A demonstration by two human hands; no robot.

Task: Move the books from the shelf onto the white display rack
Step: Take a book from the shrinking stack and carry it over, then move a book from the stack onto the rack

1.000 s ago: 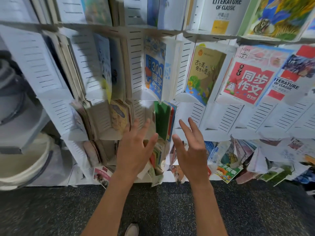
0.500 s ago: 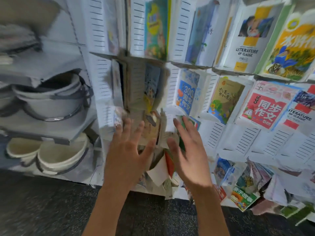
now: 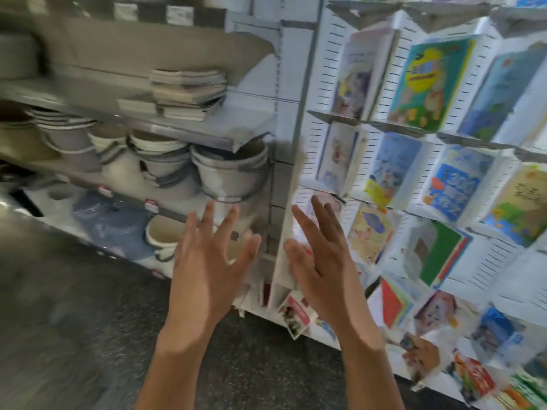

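Observation:
A stack of books (image 3: 186, 93) lies flat on the grey shelf (image 3: 189, 130) at upper left. The white display rack (image 3: 322, 84) fills the right side, its slotted pockets holding colourful books such as a green one (image 3: 435, 253). My left hand (image 3: 207, 261) is raised with its fingers spread, empty, in front of the shelving below the stack. Beside it, my right hand (image 3: 319, 258) is also empty, with straight fingers, near the rack's left edge. The whole view is blurred by motion.
Stacked grey and white basins (image 3: 233, 173) sit on the shelf boards under the books. More books (image 3: 473, 377) lie jumbled along the rack's foot at lower right. Dark speckled floor (image 3: 68, 321) spreads at lower left.
The view has swung left from the rack towards the grey shelf, bringing the stack of books into sight. Both hands stay raised, spread and empty.

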